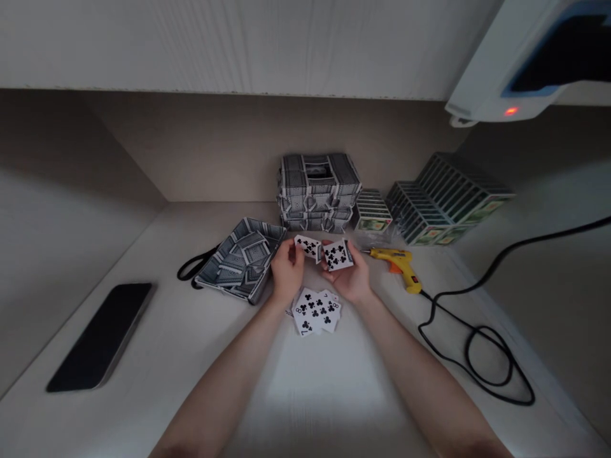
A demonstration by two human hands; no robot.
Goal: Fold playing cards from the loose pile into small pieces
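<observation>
Two bare forearms enter from the near edge and meet at mid-table. One left hand [286, 270], its fingers curled partly closed, pinches the first club card [308, 247] at its left end. One right hand [353, 280], likewise partly closed, grips the second club card [338, 254] face up. The two cards are just beside each other. A fan of loose club cards [317, 310] lies on the table [305, 394] directly below the hands; the exact count cannot be told. One card-built tray [241, 257] sits left of the hands. One card-built block [317, 191] stands far behind. One yellow glue gun [398, 262] lies right, and one black phone [102, 334] lies near left. Rows of card packs [449, 197] stand far right.
</observation>
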